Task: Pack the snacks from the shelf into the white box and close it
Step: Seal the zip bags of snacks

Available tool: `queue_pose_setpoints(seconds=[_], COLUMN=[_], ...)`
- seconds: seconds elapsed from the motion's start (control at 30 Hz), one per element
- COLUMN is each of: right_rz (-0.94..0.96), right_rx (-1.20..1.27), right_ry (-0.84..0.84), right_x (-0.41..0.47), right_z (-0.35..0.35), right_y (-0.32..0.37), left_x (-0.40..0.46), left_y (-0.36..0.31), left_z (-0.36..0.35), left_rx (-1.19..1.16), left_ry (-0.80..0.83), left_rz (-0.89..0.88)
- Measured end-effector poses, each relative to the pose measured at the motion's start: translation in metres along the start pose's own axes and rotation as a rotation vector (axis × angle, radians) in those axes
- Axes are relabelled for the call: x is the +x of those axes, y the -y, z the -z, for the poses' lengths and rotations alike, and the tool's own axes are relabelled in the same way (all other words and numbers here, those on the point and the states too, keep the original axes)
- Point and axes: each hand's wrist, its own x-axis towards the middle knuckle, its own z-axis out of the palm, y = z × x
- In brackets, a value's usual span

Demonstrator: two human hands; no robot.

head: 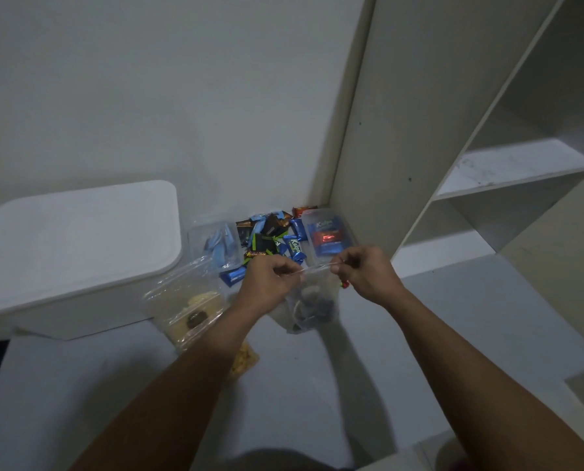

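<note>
Two hands hold one clear bag (312,307) above the floor: your left hand (270,283) and right hand (368,277) each pinch its top edge. Loose snacks (273,239) lie beyond it; the white box (76,246) sits left, lid on.

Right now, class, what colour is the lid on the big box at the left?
White. The lid is plain white, seen best in the head view.
</note>
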Motion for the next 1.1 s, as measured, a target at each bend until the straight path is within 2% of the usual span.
queue_pose_setpoints(seconds=[0.33, 0.57, 0.7, 0.9, 1.1], right_rz=[0.031, 0.186, 0.155, 0.140, 0.176], right_rx=[-0.070, -0.161, -0.167, -0.116, -0.254], right_ry=[-0.049, -0.013, -0.080, -0.005, -0.032], right_x=[0.004, 0.004, 0.004, 0.003, 0.004], right_z=[0.005, 0.007, 0.003, -0.003, -0.009], right_y=[0.011, 0.022, 0.023, 0.021, 0.026], left_x=[0.013, 0.017, 0.013, 0.012, 0.011], left_y=[-0.009, -0.017, -0.019, -0.020, -0.025], left_z=[0.003, 0.003, 0.004, 0.004, 0.002], left_rx=[0.202, 0.265, 0.247, 0.291, 0.294], left_ry=[-0.117, -0.086, -0.034, -0.067, -0.066], left_rz=[-0.161, -0.185, -0.169, -0.259, -0.262])
